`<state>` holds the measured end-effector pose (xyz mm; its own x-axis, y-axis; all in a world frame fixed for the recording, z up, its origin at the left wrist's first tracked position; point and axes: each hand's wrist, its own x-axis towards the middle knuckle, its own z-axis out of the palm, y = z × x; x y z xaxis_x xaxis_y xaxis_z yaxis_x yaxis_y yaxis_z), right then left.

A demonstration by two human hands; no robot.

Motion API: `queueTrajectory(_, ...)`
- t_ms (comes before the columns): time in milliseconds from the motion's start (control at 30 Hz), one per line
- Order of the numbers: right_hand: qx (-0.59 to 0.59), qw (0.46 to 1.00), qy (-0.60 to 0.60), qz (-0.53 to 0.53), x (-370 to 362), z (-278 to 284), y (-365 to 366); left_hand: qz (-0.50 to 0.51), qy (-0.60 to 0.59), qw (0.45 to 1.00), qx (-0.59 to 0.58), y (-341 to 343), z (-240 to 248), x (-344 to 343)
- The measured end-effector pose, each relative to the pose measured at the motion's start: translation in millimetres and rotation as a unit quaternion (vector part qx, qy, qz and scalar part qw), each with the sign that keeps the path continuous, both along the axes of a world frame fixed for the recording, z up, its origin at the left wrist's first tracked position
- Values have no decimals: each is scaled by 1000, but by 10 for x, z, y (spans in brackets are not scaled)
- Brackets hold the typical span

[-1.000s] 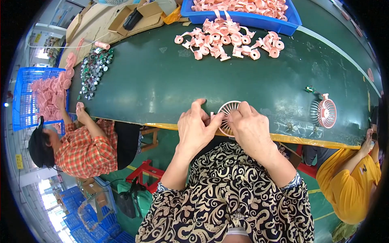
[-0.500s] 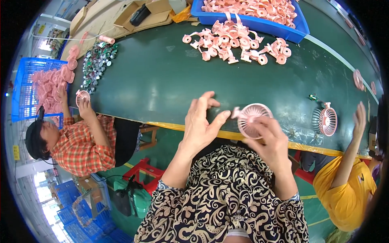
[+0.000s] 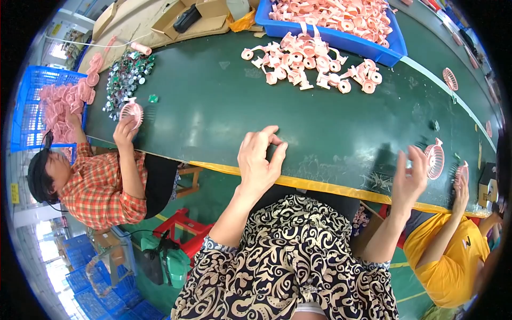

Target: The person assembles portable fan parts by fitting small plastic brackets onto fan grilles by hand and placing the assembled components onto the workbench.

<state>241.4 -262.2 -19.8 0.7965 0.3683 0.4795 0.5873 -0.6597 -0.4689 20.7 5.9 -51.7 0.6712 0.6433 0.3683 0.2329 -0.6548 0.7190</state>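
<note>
We have a pink fan grille (image 3: pixel 436 161) at three o'clock on the green worktop (image 3: pixel 213 106).
Our left hand (image 3: pixel 260 158) is empty, thumb and fingers parted; our right hand (image 3: pixel 409 178) spreads loosely just beside the grille, contact unclear. Pink brackets (image 3: pixel 309 63) lie at one o'clock.
</note>
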Motion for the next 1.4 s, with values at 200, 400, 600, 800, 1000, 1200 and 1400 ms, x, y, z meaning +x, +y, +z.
queueTrajectory(200,-10,980,99,172,-46,120,986,14,-10,998,65,47,25,-6)
queueTrajectory(400,-25,977,39,210,271,-12,1565,-4,-46,997,-62,361,108,-180)
queueTrajectory(600,-24,973,40,226,325,-190,1749,198,-10,968,157,1294,190,-662)
queueTrajectory(800,28,971,73,224,352,-303,1590,346,19,892,290,2189,134,-1100)
queueTrajectory(1000,132,926,277,221,53,-80,1419,457,75,849,253,2628,14,-1420)
queueTrajectory(1200,130,915,329,193,-50,-33,1118,379,91,901,189,2701,-73,-1495)
queueTrajectory(1400,99,953,197,206,-144,-26,1152,205,122,971,21,2258,50,-1491)
